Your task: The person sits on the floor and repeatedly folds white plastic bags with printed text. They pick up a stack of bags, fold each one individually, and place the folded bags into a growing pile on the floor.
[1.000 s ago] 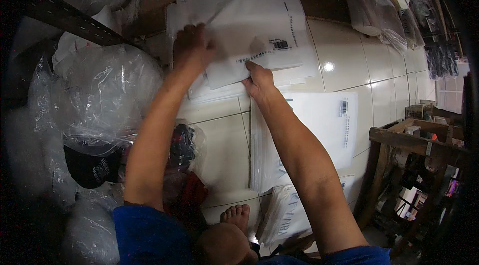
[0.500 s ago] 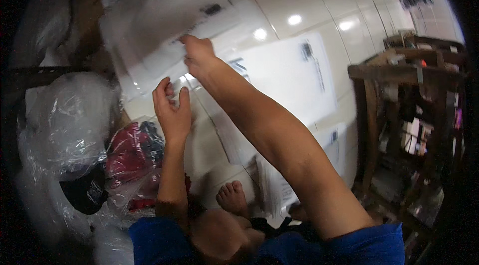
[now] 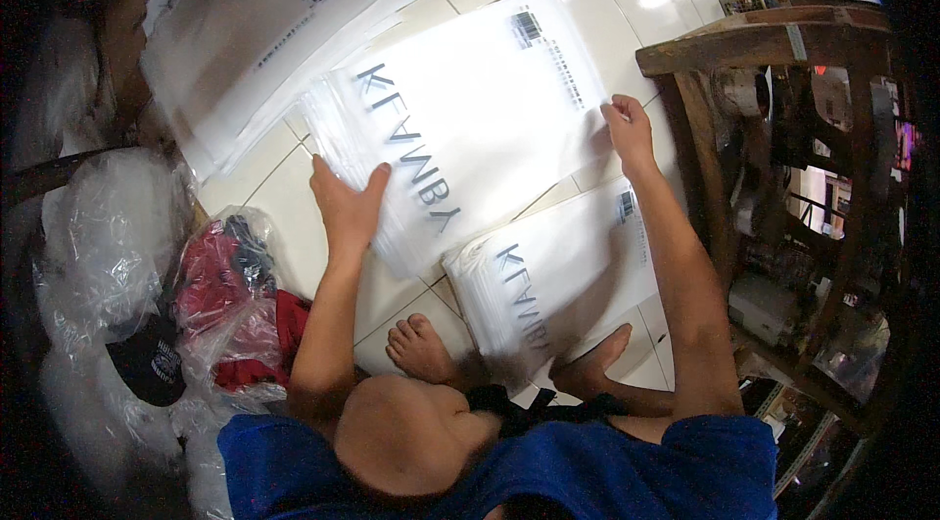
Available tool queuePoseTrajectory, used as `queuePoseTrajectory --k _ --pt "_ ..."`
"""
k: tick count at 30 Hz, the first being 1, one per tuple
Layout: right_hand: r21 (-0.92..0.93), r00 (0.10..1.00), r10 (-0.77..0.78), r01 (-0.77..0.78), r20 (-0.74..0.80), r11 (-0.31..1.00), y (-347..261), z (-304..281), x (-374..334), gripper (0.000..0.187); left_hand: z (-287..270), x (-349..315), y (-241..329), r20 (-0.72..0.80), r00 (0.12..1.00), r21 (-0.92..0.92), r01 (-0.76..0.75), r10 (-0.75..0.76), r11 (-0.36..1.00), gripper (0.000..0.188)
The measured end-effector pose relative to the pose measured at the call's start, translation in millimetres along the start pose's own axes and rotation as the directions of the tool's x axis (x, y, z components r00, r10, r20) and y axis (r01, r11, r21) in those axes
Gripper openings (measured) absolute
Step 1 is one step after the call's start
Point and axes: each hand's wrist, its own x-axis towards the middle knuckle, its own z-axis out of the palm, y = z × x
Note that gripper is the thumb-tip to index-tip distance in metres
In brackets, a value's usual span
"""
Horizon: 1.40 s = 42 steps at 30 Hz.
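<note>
A stack of white translucent plastic bags [image 3: 480, 109], printed with dark lettering and a small dark code block, lies on the floor in front of me. My right hand [image 3: 630, 133] pinches the right edge of this stack's top bag between thumb and fingers. At the stack's left edge is my left hand [image 3: 351, 205], its thumb and fingers spread, the thumb close to or touching the bags' edge. Nearer my body, a second stack of similar bags [image 3: 558, 270] sits between my feet. A third stack [image 3: 264, 21] lies at the far left.
Clear plastic sacks [image 3: 127, 226] fill the left side, beside red cloth in clear wrapping [image 3: 215, 270] and a black printed item [image 3: 149, 363]. A wooden rack [image 3: 744, 40] with assorted things stands at the right. Glossy pale tiles [image 3: 617, 6] cover the floor.
My right hand has moved from the far left stack across to the right edge of the middle stack, closing on a bag there. My left hand has come to that stack's left edge.
</note>
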Motion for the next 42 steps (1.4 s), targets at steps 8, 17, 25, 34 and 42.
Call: queuePoseTrajectory --k 8,17,25,34,42 --pt "-0.602 0.983 -0.081 0.165 0.164 0.781 -20 14 73 0.074 8 12 21 -0.021 0.985 -0.004 0.170 -0.170 0.985 0.082" --pt "-0.493 0.946 -0.278 0.324 0.165 0.807 -19 -35 31 0.064 12 -27 2 -0.247 0.968 0.055 -0.035 0.048 0.998 0.064" --pt "-0.640 0.997 -0.015 0.058 0.072 0.766 178 -163 -19 0.063 -14 -186 -18 0.783 0.512 0.107 0.447 -0.353 0.888 0.056" --pt "-0.535 0.910 0.021 0.225 0.415 0.814 197 -147 -61 0.081 61 -236 12 0.527 0.773 0.261 0.248 -0.353 0.933 0.101" --pt "-0.106 0.880 0.146 -0.109 0.452 0.988 193 -155 -74 0.067 82 -256 22 0.180 0.929 0.049 0.321 -0.325 0.946 0.084"
